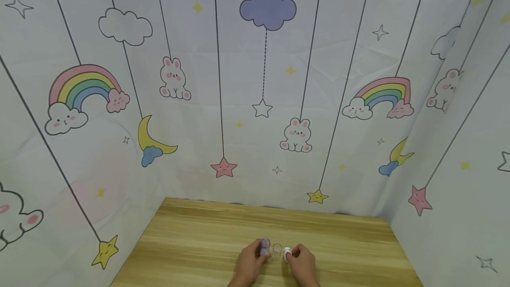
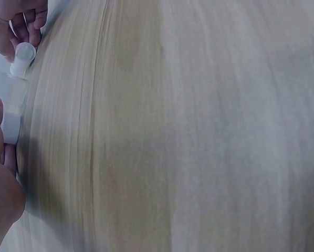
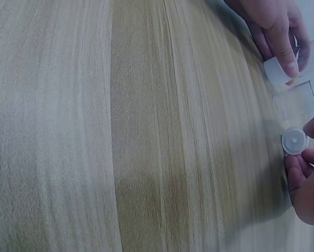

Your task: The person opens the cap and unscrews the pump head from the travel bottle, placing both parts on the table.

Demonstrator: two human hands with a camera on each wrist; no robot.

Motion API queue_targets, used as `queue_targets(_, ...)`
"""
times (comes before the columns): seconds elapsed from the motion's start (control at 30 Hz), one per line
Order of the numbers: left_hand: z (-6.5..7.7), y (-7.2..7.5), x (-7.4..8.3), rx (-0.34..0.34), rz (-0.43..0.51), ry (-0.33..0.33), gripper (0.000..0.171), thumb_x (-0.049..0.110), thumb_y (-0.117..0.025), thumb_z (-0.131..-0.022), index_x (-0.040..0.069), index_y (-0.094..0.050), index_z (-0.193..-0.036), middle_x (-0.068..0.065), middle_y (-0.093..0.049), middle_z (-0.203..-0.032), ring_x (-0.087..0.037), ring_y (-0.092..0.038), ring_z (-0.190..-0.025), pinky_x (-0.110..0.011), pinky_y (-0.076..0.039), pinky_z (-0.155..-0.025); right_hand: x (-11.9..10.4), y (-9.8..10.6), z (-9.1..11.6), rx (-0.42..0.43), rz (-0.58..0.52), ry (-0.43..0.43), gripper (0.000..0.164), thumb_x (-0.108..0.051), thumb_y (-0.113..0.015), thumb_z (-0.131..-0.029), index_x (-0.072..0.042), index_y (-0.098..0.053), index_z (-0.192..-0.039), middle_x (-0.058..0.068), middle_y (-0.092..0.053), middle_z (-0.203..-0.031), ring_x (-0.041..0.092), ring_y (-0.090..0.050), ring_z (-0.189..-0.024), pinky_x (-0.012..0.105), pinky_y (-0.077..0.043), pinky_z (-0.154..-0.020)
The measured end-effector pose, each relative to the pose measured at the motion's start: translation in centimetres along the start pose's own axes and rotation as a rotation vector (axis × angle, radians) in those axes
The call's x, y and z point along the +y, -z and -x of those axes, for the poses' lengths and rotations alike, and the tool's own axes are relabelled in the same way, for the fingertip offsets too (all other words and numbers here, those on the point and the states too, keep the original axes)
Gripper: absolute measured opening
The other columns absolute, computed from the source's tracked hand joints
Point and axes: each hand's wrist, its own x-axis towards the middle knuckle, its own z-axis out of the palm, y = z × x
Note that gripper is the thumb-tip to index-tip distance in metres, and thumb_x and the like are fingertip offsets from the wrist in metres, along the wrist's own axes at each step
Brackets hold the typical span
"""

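Observation:
My left hand (image 1: 249, 260) grips a small cylinder (image 1: 264, 246) with a purplish, see-through upper part. In the right wrist view its lower part (image 3: 278, 71) looks white. My right hand (image 1: 303, 264) pinches a small white bottle-like piece (image 1: 287, 253) between thumb and fingers. Its round end (image 3: 295, 140), with a small raised centre, faces the right wrist camera. Between the two hands a clear, open-looking cup (image 1: 277, 249) stands on the table, apart from the white piece in the head view. Whether the left fingers touch the cup, I cannot tell.
The wood-grain table (image 1: 191, 238) carries all of this near its front. A pale cloth wall (image 1: 255, 145) printed with rainbows, rabbits and stars rises behind it, with similar cloth on the left and right sides.

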Motion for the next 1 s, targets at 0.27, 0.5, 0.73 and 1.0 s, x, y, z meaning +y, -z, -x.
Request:
queue_targets(0.27, 0.1, 0.0, 0.1, 0.001, -0.026, 0.003, 0.035, 0.019, -0.082, -0.093, 0.007, -0.072, -0.124, -0.014, -0.077, -0.119, -0.03, -0.074, -0.11, -0.039, -0.063, -0.089, -0.2, 0.6, -0.1, -0.03, 0.01, -0.02, 0.02, -0.011, -0.081, -0.084, -0.009, -0.062, -0.079, 0.0, -0.059, -0.074, 0.016, -0.054, -0.068, 0.032, -0.047, -0.061)
queue_targets(0.5, 0.1, 0.0, 0.1, 0.004, -0.029, -0.001, 0.035, 0.019, -0.082, -0.094, 0.007, -0.071, -0.125, -0.013, -0.077, -0.118, -0.029, -0.075, -0.108, -0.038, -0.063, -0.088, -0.1, 1.0, -0.2, -0.044, 0.036, 0.004, 0.022, -0.014, -0.082, -0.084, -0.01, -0.062, -0.076, -0.002, -0.058, -0.071, 0.015, -0.053, -0.066, 0.033, -0.046, -0.06)
queue_targets(0.73, 0.1, -0.1, 0.0, 0.001, -0.025, 0.009, 0.038, 0.019, -0.082, -0.093, 0.006, -0.071, -0.127, -0.015, -0.076, -0.12, -0.031, -0.074, -0.11, -0.039, -0.062, -0.089, 0.1, 1.2, -0.2, -0.042, 0.021, 0.001, 0.02, -0.013, -0.081, -0.083, -0.01, -0.063, -0.075, -0.002, -0.059, -0.068, 0.015, -0.054, -0.065, 0.031, -0.046, -0.06)
queue_targets(1.0, 0.0, -0.2, -0.2, 0.0, -0.025, 0.015, 0.039, 0.021, -0.083, -0.093, 0.006, -0.071, -0.127, -0.013, -0.077, -0.119, -0.03, -0.074, -0.109, -0.038, -0.062, -0.087, 0.2, 1.5, -0.4, -0.058, 0.014, 0.01, 0.018, -0.014, -0.08, -0.085, -0.008, -0.065, -0.076, -0.003, -0.061, -0.066, 0.013, -0.056, -0.063, 0.032, -0.048, -0.059)
